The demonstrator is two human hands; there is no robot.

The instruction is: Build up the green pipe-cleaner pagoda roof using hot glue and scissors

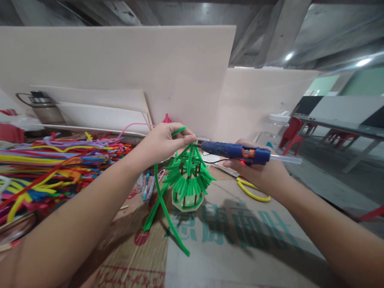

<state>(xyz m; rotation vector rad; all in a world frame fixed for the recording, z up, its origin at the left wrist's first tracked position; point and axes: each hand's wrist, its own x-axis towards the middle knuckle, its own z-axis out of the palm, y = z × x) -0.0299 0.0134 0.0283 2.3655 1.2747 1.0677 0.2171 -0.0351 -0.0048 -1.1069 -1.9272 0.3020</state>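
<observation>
A small tiered pavilion model [189, 186] made of green pipe cleaners and brown posts stands upright on the cardboard. Over its peak, my left hand [168, 140] pinches a green pipe cleaner [179, 131]. A long green strand [163, 200] hangs below that wrist and curves down toward the cardboard; whether it is the same piece, I cannot tell. My right hand [258, 164] grips a blue hot glue gun [222, 150], a clear glue stick [285, 159] jutting from its back. The nozzle points left at the peak, close to my left fingertips.
Colourful pipe cleaners [63, 160] lie heaped at the left. Yellow-handled scissors [253, 190] rest right of the model, and pens [146, 186] lie to its left. A dark-lidded bottle [45, 108] and a clear jar [274, 128] stand near the upright white boards [120, 64].
</observation>
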